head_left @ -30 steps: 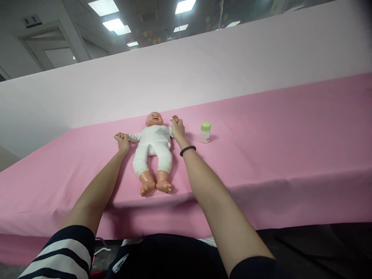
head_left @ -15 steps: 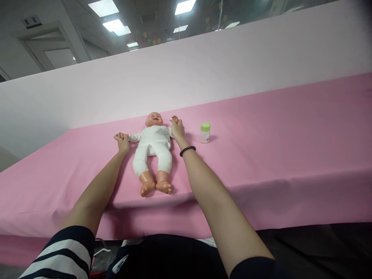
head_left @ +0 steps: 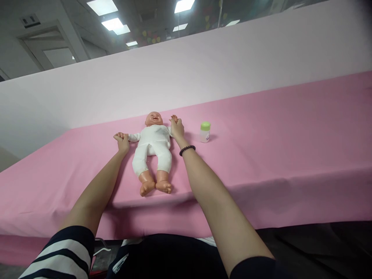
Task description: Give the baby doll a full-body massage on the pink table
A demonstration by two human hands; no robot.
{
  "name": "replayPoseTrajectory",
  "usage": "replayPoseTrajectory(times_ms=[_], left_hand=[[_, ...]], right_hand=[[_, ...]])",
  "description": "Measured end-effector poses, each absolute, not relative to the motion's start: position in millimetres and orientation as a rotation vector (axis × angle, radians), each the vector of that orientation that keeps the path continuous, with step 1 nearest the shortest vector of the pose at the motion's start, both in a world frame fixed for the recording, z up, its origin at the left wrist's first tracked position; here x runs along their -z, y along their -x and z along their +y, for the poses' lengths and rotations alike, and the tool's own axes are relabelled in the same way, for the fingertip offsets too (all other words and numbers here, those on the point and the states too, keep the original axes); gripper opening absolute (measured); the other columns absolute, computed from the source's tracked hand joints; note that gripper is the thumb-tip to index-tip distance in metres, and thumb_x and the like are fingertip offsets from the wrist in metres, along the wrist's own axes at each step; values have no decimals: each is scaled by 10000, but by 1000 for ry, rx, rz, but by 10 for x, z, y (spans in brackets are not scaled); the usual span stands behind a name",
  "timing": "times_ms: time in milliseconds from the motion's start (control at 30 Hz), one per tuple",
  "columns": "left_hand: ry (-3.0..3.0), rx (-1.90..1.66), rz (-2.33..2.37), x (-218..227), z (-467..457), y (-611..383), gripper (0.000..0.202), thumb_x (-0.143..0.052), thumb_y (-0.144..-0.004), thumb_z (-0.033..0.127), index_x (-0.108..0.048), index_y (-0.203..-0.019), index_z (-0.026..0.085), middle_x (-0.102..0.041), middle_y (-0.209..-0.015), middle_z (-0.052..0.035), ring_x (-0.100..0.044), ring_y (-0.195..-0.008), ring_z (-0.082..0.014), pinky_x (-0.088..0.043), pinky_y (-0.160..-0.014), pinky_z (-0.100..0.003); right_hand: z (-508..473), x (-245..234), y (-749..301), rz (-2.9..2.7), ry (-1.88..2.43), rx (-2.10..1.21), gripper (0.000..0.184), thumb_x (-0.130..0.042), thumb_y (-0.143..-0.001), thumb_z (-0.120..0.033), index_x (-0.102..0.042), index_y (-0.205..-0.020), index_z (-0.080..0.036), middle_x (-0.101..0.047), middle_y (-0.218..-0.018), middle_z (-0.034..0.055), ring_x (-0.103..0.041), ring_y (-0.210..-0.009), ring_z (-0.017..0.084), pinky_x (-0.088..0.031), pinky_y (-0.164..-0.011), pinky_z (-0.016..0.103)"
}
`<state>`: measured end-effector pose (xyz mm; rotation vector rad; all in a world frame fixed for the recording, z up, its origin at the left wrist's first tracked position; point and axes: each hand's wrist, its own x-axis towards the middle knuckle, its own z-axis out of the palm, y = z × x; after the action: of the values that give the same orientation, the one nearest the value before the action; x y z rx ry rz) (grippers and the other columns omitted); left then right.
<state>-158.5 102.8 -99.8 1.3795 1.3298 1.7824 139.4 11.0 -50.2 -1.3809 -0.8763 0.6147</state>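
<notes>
Baby doll [head_left: 151, 140] lying supine on a table [head_left: 279, 135] draped in pink cloth, its head toward the white partition [head_left: 174, 73] and its bare feet near the table's front edge. The doll wears a white suit covering trunk, arms and legs; its arms are spread to either side and its legs lie slightly parted, the feet close together. The person's left hand [head_left: 123, 143] is closed around the doll's right hand, whose fingers show above the grip. The right hand [head_left: 178, 129] is closed about the doll's left forearm near the wrist, with the small fingers protruding beyond it; the exact placement of the person's fingers is partly hidden. A dark beaded bracelet [head_left: 187, 150] encircles the right wrist. Just beside the right hand, apart from it, a small bottle [head_left: 205, 133] with a green cap and translucent body stands upright on the cloth. A striped sleeve [head_left: 65, 252] covers the left upper arm. Above the partition, lit ceiling panels [head_left: 103, 7] appear at the top.
</notes>
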Motion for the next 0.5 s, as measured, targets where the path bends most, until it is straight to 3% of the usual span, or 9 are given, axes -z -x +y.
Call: replayPoseTrajectory(times_ms=[500], left_hand=[[-1405,-1774,1302,1025,1044,1616,459,-712,-876,261,-284,-1040,280,-436,-1077,-23,-593,-943,-148,-544,-804,-282]], right_hand=[[86,482,-1373,-958,1427,-616,285,-491,-980,-506,-557,-1087,-250,-741,-1146,100,-683,-1173,331,-533,-971,429]])
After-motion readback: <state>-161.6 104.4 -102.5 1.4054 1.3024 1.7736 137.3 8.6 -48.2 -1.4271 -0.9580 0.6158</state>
